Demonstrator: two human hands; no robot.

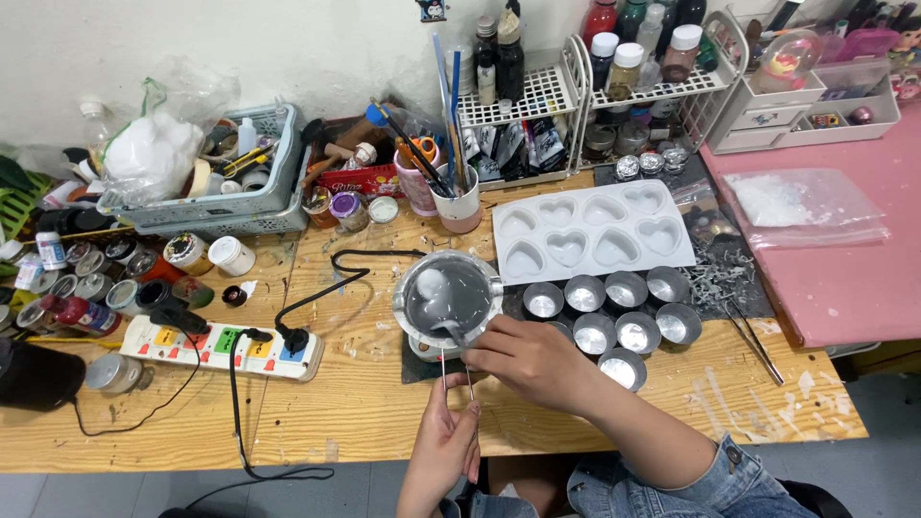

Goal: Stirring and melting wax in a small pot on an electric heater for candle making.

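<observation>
A flat red box (360,179) with a printed front lies at the back of the tabletop (384,403), just right of the grey basket (251,206). A clear plastic bag (801,206) holding white material lies on the pink surface (854,288) at right. Labelled bottles (499,58) stand on the white wire rack (537,96).

- Your right hand (532,360) reaches in from the near right, forearm slanting up and leftward, knuckles up, fingers curled shut in a pinch at its far left tip.
- Your left hand (443,446) rises from the near edge just left of it, palm turned rightward, thumb and fingers drawn together in a light pinch, just below the right hand.
</observation>
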